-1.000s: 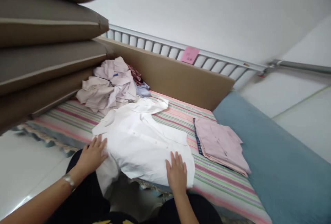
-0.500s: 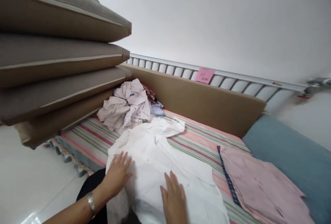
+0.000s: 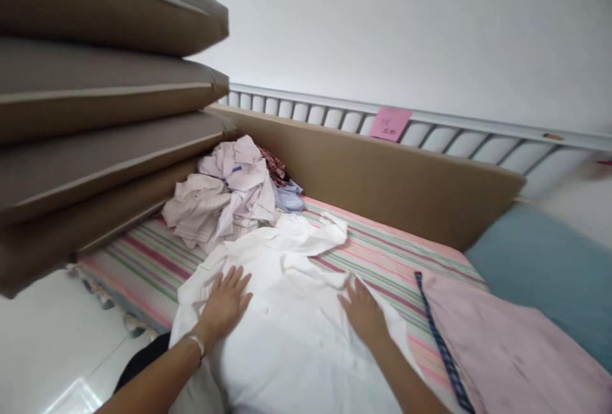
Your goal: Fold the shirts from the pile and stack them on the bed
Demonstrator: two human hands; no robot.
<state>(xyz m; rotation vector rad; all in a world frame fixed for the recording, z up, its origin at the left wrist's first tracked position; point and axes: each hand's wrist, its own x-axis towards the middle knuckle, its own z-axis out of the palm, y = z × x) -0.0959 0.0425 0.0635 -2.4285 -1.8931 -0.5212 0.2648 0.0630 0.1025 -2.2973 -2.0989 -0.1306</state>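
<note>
A white shirt [image 3: 282,325] lies spread over the striped bedspread [image 3: 153,254], its collar end toward the far side. My left hand [image 3: 226,302] rests flat on the shirt's left part with fingers spread; a silver bracelet circles that wrist. Farther right, my right hand [image 3: 364,313] lies on the shirt near its right edge, fingers apart, with some creases by the fingertips. Neither hand grips anything. Just beyond the shirt sits a heap of crumpled clothes [image 3: 243,187], pale pink, striped, red-patterned and blue.
Thick grey-brown cushions [image 3: 109,76] are stacked at the left. Folded pink clothing [image 3: 511,337] with a dark checked edge lies at the right, beside a blue-green cushion [image 3: 545,273]. A brown board [image 3: 373,184] stands before a white radiator [image 3: 301,111] bearing a pink note [image 3: 391,124].
My right hand has moved up and outward across the shirt, toward its right edge. My left hand stays flat on the left part. The view has shifted slightly.
</note>
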